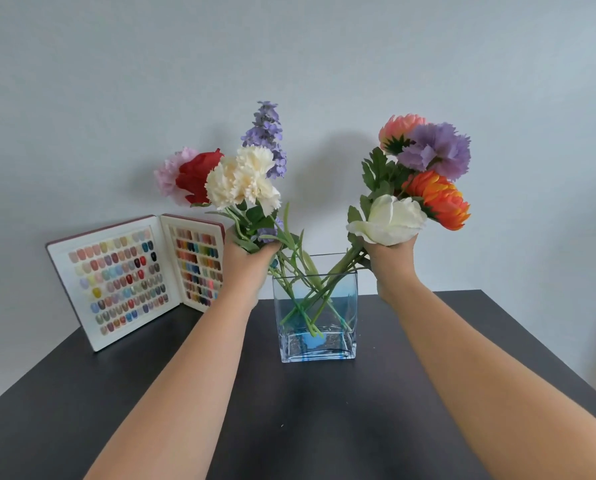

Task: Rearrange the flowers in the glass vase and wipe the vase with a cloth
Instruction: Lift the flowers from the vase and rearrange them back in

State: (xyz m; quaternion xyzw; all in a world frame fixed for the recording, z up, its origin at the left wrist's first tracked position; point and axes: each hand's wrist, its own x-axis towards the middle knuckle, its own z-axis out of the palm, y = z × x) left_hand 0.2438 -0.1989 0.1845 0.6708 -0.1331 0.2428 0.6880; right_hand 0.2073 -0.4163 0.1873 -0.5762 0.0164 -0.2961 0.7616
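The dark tabletop (324, 410) fills the lower half of the view, running back to a pale wall. At about ten o'clock from the middle stands an open nail-colour sample book (133, 278), propped against the wall and well apart from the work.

The square glass vase (315, 344) sits on the tabletop just past centre, at twelve o'clock from the person, with a blue tint low in its walls. No cloth shows anywhere in view.

The flowers are split into two bunches whose stems cross inside the vase. The left bunch (234, 181), at eleven o'clock from the vase, has cream carnations, a red bloom, a pink one and a purple spike. The right bunch (424, 174), at one o'clock, has a purple carnation, orange and coral blooms and a white rose.

The left hand (244, 265) is closed around the left bunch's stems just above the vase rim. The right hand (393, 261) is closed around the right bunch's stems, right under the white rose.

The step in hand looks like the rearranging; wiping is not yet begun. To do it well, I would keep the stem ends inside the vase while swinging the bunches, since the crossed stems could lever against the rim and tip the glass. Easing each grip in turn should let the blooms settle evenly.
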